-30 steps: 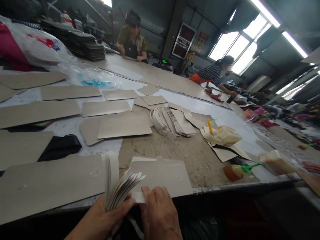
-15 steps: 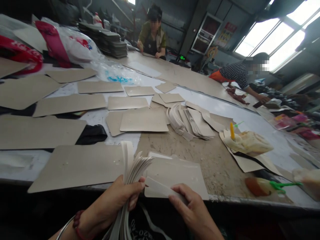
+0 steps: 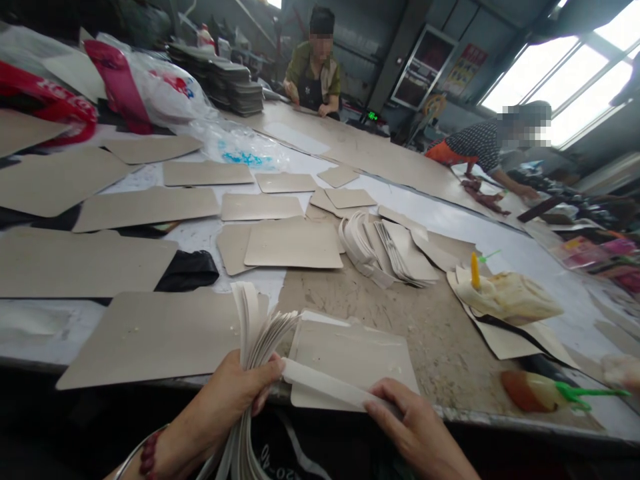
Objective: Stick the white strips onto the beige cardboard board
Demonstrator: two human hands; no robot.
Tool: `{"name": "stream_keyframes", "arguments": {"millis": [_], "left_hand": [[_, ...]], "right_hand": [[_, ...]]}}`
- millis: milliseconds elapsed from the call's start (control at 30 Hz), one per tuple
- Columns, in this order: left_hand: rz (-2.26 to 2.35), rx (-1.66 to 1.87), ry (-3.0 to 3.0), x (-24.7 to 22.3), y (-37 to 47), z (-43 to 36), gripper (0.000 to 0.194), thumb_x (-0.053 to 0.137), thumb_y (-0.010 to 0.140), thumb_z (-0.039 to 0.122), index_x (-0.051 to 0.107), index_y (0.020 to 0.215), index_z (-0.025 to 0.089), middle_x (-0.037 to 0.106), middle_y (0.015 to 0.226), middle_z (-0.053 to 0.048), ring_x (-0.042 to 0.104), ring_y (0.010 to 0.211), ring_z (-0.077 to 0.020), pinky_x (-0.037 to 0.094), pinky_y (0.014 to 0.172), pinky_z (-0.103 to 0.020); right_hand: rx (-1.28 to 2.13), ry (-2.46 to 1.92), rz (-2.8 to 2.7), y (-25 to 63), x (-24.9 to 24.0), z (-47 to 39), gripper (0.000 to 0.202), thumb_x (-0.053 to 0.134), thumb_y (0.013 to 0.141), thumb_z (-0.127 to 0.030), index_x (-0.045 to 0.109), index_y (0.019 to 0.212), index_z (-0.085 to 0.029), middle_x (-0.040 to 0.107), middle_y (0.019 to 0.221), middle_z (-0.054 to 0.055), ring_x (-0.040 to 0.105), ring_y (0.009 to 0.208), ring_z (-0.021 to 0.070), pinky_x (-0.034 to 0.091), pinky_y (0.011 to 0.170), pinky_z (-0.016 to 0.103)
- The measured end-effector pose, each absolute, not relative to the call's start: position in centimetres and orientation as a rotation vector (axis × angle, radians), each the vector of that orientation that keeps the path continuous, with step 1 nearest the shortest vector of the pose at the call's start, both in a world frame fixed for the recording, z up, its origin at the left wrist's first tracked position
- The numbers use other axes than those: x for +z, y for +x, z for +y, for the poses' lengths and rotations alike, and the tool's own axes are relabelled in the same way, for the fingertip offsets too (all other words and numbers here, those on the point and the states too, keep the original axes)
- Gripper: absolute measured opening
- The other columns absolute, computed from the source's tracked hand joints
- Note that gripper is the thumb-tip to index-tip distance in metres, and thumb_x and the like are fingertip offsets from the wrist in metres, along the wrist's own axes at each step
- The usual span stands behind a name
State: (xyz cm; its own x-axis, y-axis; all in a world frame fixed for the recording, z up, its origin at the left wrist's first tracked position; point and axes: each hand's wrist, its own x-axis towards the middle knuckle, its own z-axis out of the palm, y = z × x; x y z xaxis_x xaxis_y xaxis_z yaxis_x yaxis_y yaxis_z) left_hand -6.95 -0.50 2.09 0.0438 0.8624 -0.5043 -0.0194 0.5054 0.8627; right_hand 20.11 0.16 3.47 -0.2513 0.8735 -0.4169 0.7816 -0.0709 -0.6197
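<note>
The left hand (image 3: 225,407) grips a fanned stack of strips (image 3: 253,333) at the desk (image 3: 400,333) edge. The right hand (image 3: 415,433) pinches one strip (image 3: 325,387), just right of that stack.

You hold a white strip stack (image 3: 250,347) and one white strip (image 3: 325,387). Beige-grey card panels (image 3: 293,243) cover the white-and-tan worktable (image 3: 400,320). A black pouch (image 3: 187,270) lies among them. A red-printed white plastic bag (image 3: 150,83) sits far left. The glue bottle (image 3: 530,392) is orange with a green nozzle.
</note>
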Motion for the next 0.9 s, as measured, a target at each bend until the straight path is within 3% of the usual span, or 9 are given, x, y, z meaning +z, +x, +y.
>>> {"name": "stream_keyframes", "arguments": {"millis": [167,400,633,900], "left_hand": [[1.397,0.769,0.829,1.6,-6.7,0.4,0.047,0.057,0.071,0.060,0.044,0.051,0.019,0.041,0.039,0.003,0.036,0.042,-0.0105,0.029,0.050,-0.025],[1.460,0.738,0.855,2.1,-4.9,3.5,0.037,0.057,0.065,0.054,0.049,0.056,0.019,0.045,0.036,0.002,0.041,0.037,-0.0117,0.035,0.045,-0.024],[1.582,0.582,0.962,1.4,-4.1,5.4,0.034,0.051,0.067,0.048,0.044,0.047,0.021,0.045,0.035,-0.001,0.041,0.034,-0.0138,0.037,0.041,-0.027],[1.695,0.504,0.883,2.6,-3.4,6.6,0.028,0.050,0.071,0.040,0.043,0.051,0.022,0.042,0.031,0.002,0.040,0.032,-0.0130,0.037,0.039,-0.024]], "right_hand": [[1.097,-1.966,-1.892,23.7,3.2,1.6,0.035,0.049,0.082,-0.054,0.056,0.073,-0.020,0.055,0.069,-0.001,0.051,0.070,0.0171,0.036,0.065,0.026],[0.750,-2.175,-1.807,24.2,2.7,4.5,0.039,0.050,0.077,-0.060,0.059,0.073,-0.023,0.060,0.068,0.001,0.055,0.069,0.0212,0.039,0.066,0.030],[0.798,-2.125,-1.802,25.1,1.9,6.5,0.036,0.047,0.078,-0.057,0.062,0.086,-0.025,0.067,0.088,0.002,0.062,0.083,0.0230,0.044,0.077,0.033],[0.743,-2.118,-1.746,25.2,0.8,7.0,0.036,0.051,0.079,-0.057,0.063,0.090,-0.026,0.067,0.087,0.004,0.062,0.079,0.0239,0.047,0.077,0.035]]}}
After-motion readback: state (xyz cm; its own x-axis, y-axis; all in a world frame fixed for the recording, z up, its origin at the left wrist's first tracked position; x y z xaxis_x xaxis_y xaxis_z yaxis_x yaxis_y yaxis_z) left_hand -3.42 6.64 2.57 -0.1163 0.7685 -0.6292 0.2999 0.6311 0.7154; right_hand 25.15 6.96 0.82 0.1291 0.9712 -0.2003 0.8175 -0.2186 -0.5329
